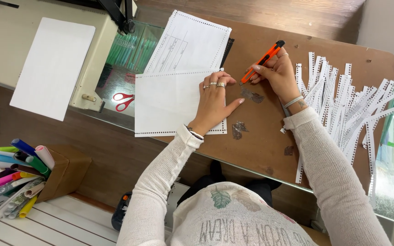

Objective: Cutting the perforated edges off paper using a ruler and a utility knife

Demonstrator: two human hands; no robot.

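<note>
Head view: the left hand (214, 102) is laid flat, fingers spread and apart, on a white sheet of paper with perforated edges (169, 102), which is pressed against a brown board (270, 132) on the bench. The right hand (277, 73) is seen just beside the sheet's right edge, its fingers clamped around an orange utility knife (261, 60) held slanted, tip toward the paper. A second perforated sheet (190, 41) is partly tucked under the first, farther away. A heap of cut perforated strips (343, 105) is spread to the right of the knife hand, on the board.

The step in hand is judged to be the trimming of the perforated margin from the held sheet, with the cut not yet begun along this edge. For the next move, the blade would need to be set on the margin line and drawn straight while the sheet is kept from sliding, the pressing fingers being kept well off the blade's path.

Whether the blade is extended cannot be made out. The knife's tip is partly hidden by the right hand. Red scissors (123, 101) are seen under a glass surface at the left, and a box of coloured markers (19, 175) is cut off at the frame's edge. The dark smudges on the board cannot be identified.
</note>
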